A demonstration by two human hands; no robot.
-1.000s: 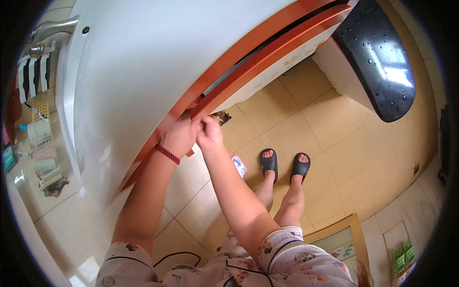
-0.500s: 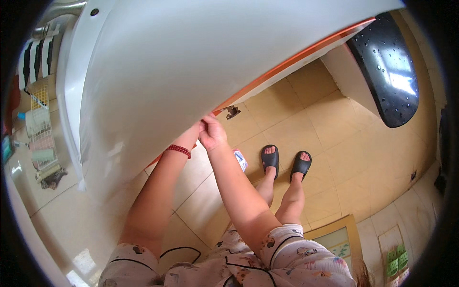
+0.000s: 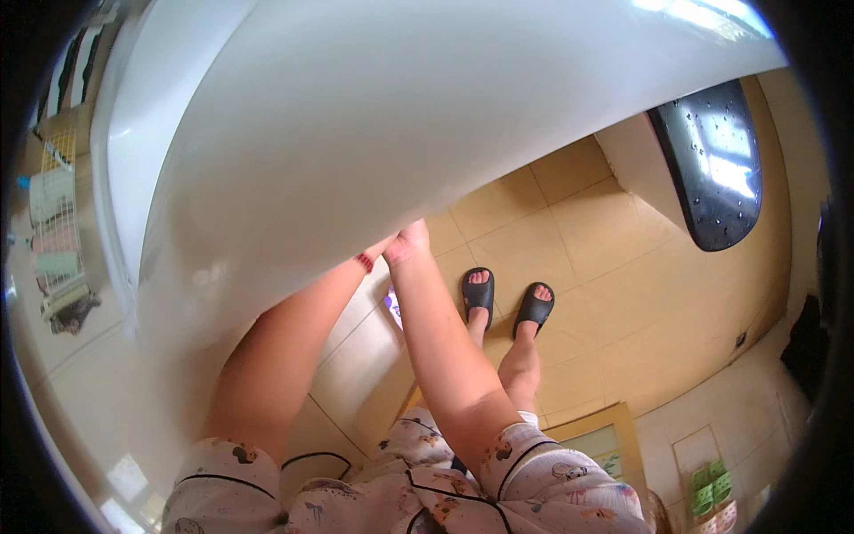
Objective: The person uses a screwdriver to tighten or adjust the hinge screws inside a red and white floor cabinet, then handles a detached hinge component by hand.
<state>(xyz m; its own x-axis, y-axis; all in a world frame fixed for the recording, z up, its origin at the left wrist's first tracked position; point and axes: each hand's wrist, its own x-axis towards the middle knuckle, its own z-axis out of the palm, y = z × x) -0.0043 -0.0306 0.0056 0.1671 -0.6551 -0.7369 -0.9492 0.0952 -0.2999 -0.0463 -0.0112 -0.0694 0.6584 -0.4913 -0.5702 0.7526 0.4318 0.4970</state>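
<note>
A large, smooth white panel [image 3: 329, 133] fills the upper middle of the view, its lower edge slanting up to the right. At this edge my two hands are close together. The wrist of my left hand [image 3: 381, 249], behind a red beaded bracelet [image 3: 365, 262], shows just below the panel, while its fingers are hidden. My right hand [image 3: 410, 241] meets the edge right beside it, and its fingers are also out of sight behind the panel. Whether either hand grips something there cannot be seen.
A glossy black surface [image 3: 712, 169] with water drops juts out at the right. My feet in dark slippers [image 3: 534, 307] stand on the tiled floor [image 3: 587, 320]. A wire rack [image 3: 58, 222] holds things at the left. Green clogs [image 3: 712, 485] lie at the lower right.
The panel's lower edge now reaches further right and covers more of my hands. The orange strip along it is no longer visible. My hands have shifted slightly to the right.
</note>
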